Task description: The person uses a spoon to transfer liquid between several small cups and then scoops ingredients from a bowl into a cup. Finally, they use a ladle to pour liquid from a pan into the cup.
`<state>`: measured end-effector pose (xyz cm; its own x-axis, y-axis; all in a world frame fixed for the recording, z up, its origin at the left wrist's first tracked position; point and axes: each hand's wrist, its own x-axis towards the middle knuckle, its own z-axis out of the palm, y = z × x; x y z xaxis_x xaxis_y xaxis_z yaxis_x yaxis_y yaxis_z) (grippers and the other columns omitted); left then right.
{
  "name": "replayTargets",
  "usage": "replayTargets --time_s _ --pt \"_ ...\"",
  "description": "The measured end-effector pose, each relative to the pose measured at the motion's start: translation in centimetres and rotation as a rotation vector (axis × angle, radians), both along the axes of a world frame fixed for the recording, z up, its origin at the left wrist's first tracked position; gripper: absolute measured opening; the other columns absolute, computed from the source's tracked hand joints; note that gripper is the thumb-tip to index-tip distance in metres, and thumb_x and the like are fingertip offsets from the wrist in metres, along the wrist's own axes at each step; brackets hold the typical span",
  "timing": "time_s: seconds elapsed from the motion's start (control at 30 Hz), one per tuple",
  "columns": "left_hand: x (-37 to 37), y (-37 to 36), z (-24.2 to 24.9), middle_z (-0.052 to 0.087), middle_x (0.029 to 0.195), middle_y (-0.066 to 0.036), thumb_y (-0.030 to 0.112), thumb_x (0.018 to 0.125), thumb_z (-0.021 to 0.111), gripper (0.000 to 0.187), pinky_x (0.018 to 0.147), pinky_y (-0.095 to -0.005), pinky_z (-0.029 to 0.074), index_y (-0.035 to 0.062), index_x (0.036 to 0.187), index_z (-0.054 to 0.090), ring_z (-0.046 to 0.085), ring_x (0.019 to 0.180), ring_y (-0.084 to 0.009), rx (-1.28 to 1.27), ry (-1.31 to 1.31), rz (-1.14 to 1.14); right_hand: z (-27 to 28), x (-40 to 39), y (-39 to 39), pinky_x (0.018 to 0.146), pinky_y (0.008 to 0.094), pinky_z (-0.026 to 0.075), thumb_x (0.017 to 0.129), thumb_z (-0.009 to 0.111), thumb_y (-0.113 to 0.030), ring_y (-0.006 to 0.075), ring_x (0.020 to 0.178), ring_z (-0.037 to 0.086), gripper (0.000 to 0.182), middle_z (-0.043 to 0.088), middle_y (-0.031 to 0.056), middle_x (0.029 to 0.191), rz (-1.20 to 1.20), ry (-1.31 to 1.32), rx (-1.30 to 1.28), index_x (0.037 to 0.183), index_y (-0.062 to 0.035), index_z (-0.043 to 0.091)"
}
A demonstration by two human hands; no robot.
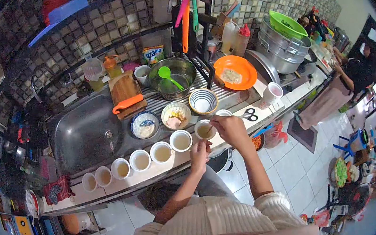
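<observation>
Ribbed cream top [202,222]; left fingers [200,149] hold the near side of a cup [205,135]; right fingers [217,122] pinch a thin stirrer [210,129] inside.

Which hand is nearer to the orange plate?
Right. The right hand is on the near side of the orange plate; the left hand is farther back and leftward.

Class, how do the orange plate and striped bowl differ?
The orange plate is wide and shallow; the striped bowl is smaller and deeper. The plate is one plain colour; the bowl has ringed stripes. The plate bears something pale; the bowl holds nothing visible. Both are round.
</observation>
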<state>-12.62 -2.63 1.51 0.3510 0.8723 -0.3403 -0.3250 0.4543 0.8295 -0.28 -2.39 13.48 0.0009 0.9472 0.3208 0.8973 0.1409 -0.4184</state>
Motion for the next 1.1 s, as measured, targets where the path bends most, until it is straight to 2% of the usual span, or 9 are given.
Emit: replayTargets --time_s 0.1,0.2,0.43,0.47,0.57,0.77,0.83,1.03,1.1 --pt "0.5 -0.1 -0.3 0.041 0.059 0.005 0.035 0.086 0.050 0.028 0.037 -0.0173 0.019 0.0084 0.076 0.053 0.030 0.044 -0.0015 0.010 0.061 0.058 -0.9 0.2 0.6 0.053 0.0381 0.046 0.078 0.058 -0.019 0.0307 0.059 0.059 0.014 0.060 0.0147 0.068 -0.038 -0.030 0.041 0.081 -0.0058 0.063" --pt "0.5 -0.4 0.3 0.041 0.059 0.005 0.034 0.086 0.051 0.026 0.037 -0.0171 0.020 0.0093 0.076 0.053 0.031 0.044 -0.0017 -0.016 0.031 0.089 -1.3 0.5 0.7 0.055 0.0382 0.047 0.078 0.058 -0.019 0.0306 0.059 0.058 0.015 0.061 0.0136 0.067 0.181 0.024 0.050 0.083 -0.0067 0.064" --pt "0.8 -0.5 0.3 0.042 0.059 0.005 0.033 0.084 0.054 0.025 0.037 -0.0164 0.020 0.0093 0.075 0.053 0.031 0.044 -0.0015 -0.088 0.088 0.153 -0.2 1.9 1.8 0.055 0.0376 0.046 0.075 0.059 -0.015 0.0309 0.060 0.058 0.013 0.061 0.0130 0.068 0.090 -0.013 -0.106 0.085 -0.0097 0.065" --pt "0.9 -0.5 0.5 0.042 0.059 0.005 0.033 0.083 0.054 0.026 0.037 -0.0163 0.020 0.0089 0.074 0.052 0.031 0.044 -0.0015 -0.084 0.061 0.168 -1.2 2.1 2.3 0.054 0.0378 0.046 0.076 0.059 -0.015 0.0311 0.059 0.058 0.012 0.060 0.0131 0.067 0.213 0.106 0.028 0.084 -0.0090 0.064" --pt "0.8 -0.8 0.5 0.043 0.058 0.004 0.031 0.084 0.052 0.027 0.036 -0.0167 0.020 0.0071 0.073 0.054 0.033 0.044 -0.0021 -0.095 0.056 0.195 -1.0 2.4 2.5 0.053 0.0378 0.045 0.077 0.058 -0.016 0.0312 0.059 0.057 0.011 0.060 0.0137 0.067 0.369 0.034 -0.088 0.083 -0.0083 0.064" --pt "0.9 -0.6 0.9 0.041 0.056 0.003 0.031 0.084 0.053 0.028 0.036 -0.0181 0.019 0.0067 0.070 0.051 0.029 0.042 -0.0029 -0.145 0.066 0.212 -0.5 2.8 3.7 0.054 0.0357 0.046 0.076 0.060 -0.016 0.0286 0.058 0.058 0.011 0.061 0.0131 0.070 0.306 -0.006 -0.080 0.083 -0.0088 0.065" --pt "0.6 -0.5 1.2 0.039 0.053 0.003 0.030 0.084 0.051 0.029 0.037 -0.0199 0.021 0.0057 0.067 0.050 0.029 0.040 -0.0047 -0.082 0.081 0.229 -0.4 2.6 3.7 0.053 0.0356 0.046 0.076 0.060 -0.016 0.0286 0.058 0.058 0.012 0.061 0.0124 0.069 0.556 0.020 -0.047 0.084 -0.0097 0.065" --pt "1.1 -1.0 0.7 0.043 0.050 0.002 0.021 0.085 0.049 0.028 0.038 -0.0198 0.025 0.0054 0.062 0.051 0.035 0.042 -0.0041 0.067 0.100 0.325 -0.1 3.2 4.8 0.057 0.0346 0.048 0.076 0.060 -0.015 0.0265 0.063 0.060 0.012 0.063 0.0090 0.076 0.474 -0.046 -0.150 0.085 -0.0096 0.065" --pt "1.2 -1.1 0.7 0.042 0.049 0.002 0.019 0.085 0.048 0.029 0.038 -0.0201 0.026 0.0052 0.061 0.051 0.035 0.041 -0.0042 0.098 0.095 0.357 -1.4 3.1 4.6 0.055 0.0346 0.047 0.077 0.060 -0.018 0.0265 0.060 0.060 0.012 0.063 0.0094 0.072 0.651 0.023 0.053 0.083 -0.0086 0.064"
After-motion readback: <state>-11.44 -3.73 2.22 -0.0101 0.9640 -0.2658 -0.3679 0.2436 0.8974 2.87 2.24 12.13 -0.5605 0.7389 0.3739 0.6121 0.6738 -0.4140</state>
